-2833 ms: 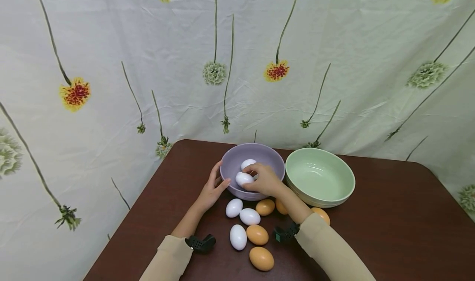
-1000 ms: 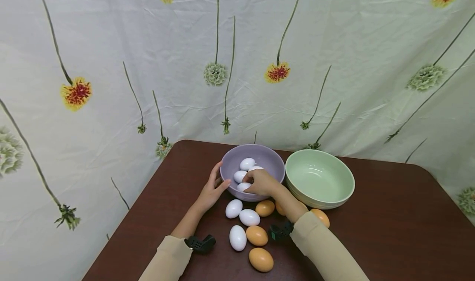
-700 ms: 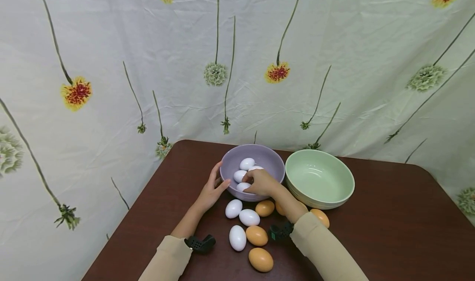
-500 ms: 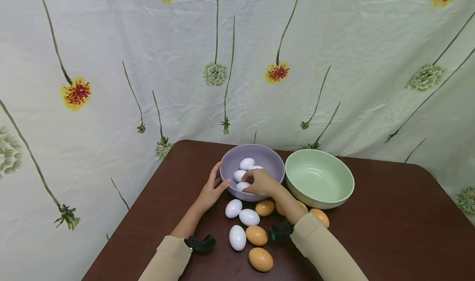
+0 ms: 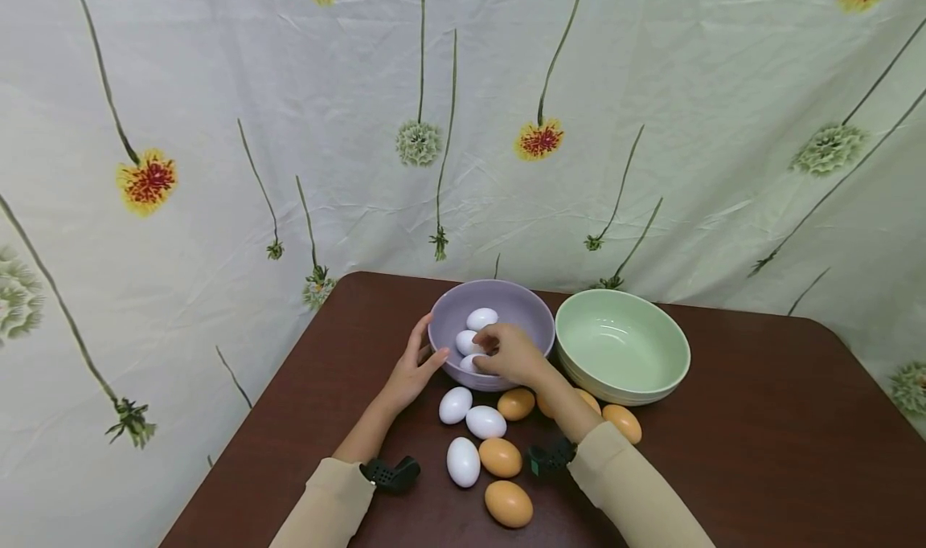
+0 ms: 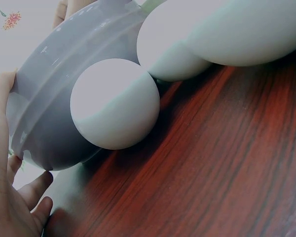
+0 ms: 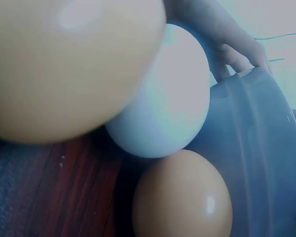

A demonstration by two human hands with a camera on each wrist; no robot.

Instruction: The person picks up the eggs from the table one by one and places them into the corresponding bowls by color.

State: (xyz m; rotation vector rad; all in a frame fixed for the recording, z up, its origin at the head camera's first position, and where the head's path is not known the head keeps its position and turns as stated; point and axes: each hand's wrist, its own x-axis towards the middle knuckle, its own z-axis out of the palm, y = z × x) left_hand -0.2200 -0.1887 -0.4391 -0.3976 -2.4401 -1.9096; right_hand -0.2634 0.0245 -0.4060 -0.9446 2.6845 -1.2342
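Note:
A purple bowl (image 5: 531, 315) with white eggs inside stands on the table. My left hand (image 5: 412, 371) holds it from the left, thumb against the near wall and fingers along the side; the left wrist view shows those fingers (image 6: 37, 190) around its outside. My right hand (image 5: 514, 355) reaches inside the bowl, fingers bent and thumb apart, fingertips over two white eggs; it hides part of the bowl's contents. Before the bowl lie three white eggs (image 5: 463, 462) and several orange-brown eggs (image 5: 509, 504). The right wrist view has a white egg (image 7: 172, 98) beside the bowl wall.
A green bowl (image 5: 622, 347), with no eggs visible in it, stands right of the purple one. Some orange-brown eggs (image 5: 622, 424) lie under its near side, around my right forearm. The dark red-brown table (image 5: 781, 419) ends at a flower-print cloth (image 5: 463, 130) behind.
A white egg that my right hand held earlier now rests in the purple bowl. Most recently the right hand has risen slightly and its fingers have spread. My left hand stays on the bowl.

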